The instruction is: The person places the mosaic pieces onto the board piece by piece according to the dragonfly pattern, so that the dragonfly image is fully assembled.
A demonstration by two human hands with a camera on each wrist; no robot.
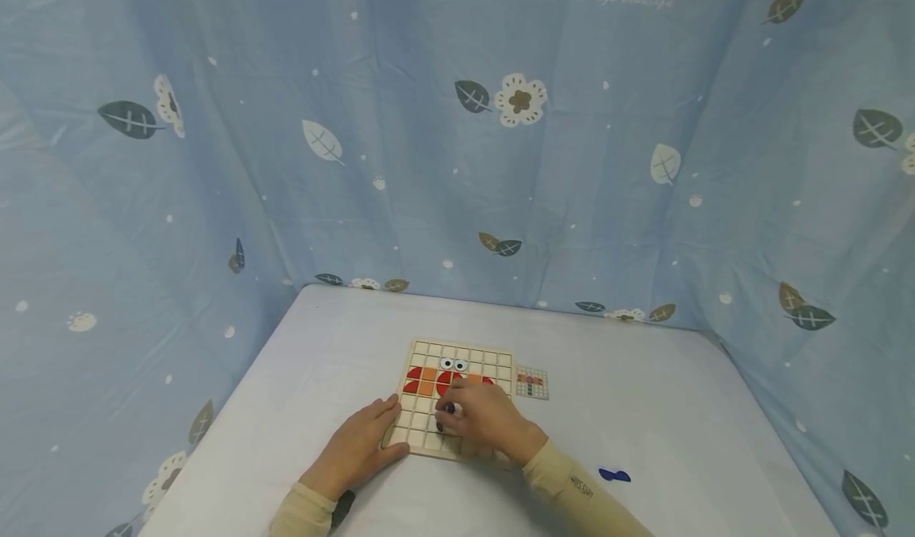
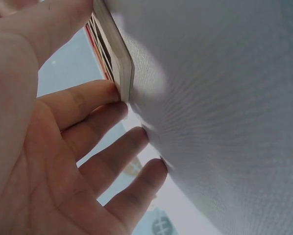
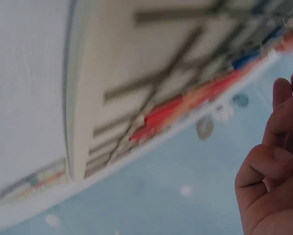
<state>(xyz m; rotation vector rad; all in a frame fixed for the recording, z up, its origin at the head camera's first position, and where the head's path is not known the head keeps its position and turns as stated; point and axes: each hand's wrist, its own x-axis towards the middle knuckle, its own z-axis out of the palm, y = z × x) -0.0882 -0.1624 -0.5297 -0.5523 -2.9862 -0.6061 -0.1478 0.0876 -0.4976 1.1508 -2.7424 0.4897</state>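
Observation:
A wooden grid board (image 1: 422, 354) lies on the table, bearing red and orange pieces and two round eye pieces (image 1: 453, 365). My left hand (image 1: 360, 442) rests at the board's left near corner. In the left wrist view its fingers are nearly straight, with the forefinger and thumb touching the board's edge (image 2: 122, 63). Over the lower middle of the board, my right hand (image 1: 489, 416) has its fingers bent and pinches a small dark blue piece (image 1: 449, 408), mostly covered by the fingers. Another dark piece (image 1: 439, 426) shows just below the fingertips.
A small pattern card (image 1: 532, 382) with a coloured figure on a grid lies right of the board. Two blue pieces (image 1: 615, 475) lie on the white table (image 1: 643, 410) by my right forearm. A blue leaf-print curtain (image 1: 429, 164) surrounds the table's back and sides.

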